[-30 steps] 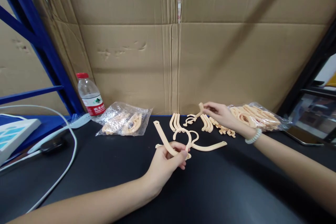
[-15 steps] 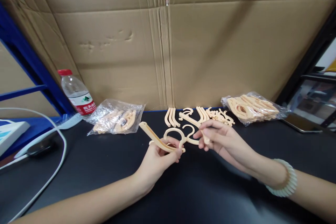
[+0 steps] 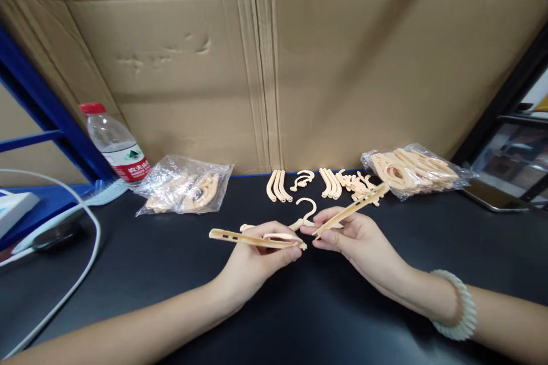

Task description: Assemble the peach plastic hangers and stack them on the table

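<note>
My left hand (image 3: 261,262) pinches a cream plastic hanger arm (image 3: 244,238) together with a curved hanger hook (image 3: 280,236), the two meeting at my fingertips. In my right hand (image 3: 359,239) is a second hanger arm (image 3: 355,206), its hollow side showing, slanting up to the right. The near ends of the pieces are close but apart. Behind both hands a hanger (image 3: 306,211) lies on the black table, its hook showing and its arms partly hidden by my fingers.
Loose hanger arms lie in rows at the back left (image 3: 279,185) and right (image 3: 330,182), with hooks (image 3: 305,178) between and small pieces (image 3: 359,182) beside them. Bagged parts flank them, left (image 3: 184,188) and right (image 3: 415,171). A water bottle (image 3: 117,148), white cable (image 3: 96,228) and phone (image 3: 494,197) are nearby.
My right hand has turned the second hanger arm, which now points up to the right. The pieces in my left hand have tilted flatter. The view has shifted slightly.
</note>
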A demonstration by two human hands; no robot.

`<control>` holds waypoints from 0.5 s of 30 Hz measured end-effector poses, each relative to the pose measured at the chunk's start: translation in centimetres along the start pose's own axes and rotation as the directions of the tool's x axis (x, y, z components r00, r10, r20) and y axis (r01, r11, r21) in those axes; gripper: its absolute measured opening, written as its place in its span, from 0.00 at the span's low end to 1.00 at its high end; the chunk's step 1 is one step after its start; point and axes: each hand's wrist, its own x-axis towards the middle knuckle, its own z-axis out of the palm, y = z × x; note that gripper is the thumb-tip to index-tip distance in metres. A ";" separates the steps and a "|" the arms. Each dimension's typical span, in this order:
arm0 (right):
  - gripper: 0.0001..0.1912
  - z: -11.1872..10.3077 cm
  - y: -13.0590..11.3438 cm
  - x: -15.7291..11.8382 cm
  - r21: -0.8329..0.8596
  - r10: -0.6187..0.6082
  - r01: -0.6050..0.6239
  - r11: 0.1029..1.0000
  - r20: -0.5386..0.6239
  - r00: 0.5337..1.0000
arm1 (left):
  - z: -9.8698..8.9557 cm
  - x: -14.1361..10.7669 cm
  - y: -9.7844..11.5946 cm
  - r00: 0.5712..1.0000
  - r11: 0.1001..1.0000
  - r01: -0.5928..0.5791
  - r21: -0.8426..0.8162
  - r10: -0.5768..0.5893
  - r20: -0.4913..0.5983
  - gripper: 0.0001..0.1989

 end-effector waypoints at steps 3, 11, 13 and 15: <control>0.17 0.2 -0.1 -0.1 -0.032 -0.002 0.003 0.999 0.027 1.000 | 0.0 0.0 0.1 1.000 0.999 -0.022 0.032 0.022 0.007 0.04; 0.09 0.1 0.0 -0.2 -0.150 -0.137 0.149 0.977 0.089 0.987 | -0.2 0.0 0.0 0.994 0.993 -0.094 0.072 0.090 0.057 0.02; 0.09 0.1 0.0 -0.1 -0.133 -0.113 0.125 0.983 0.094 0.989 | -0.2 0.0 -0.1 0.993 0.993 -0.102 0.066 0.097 0.067 0.02; 0.10 0.2 -0.1 0.0 -0.122 -0.094 0.105 0.987 0.098 0.991 | -0.2 0.0 -0.1 0.992 0.992 -0.109 0.064 0.104 0.071 0.02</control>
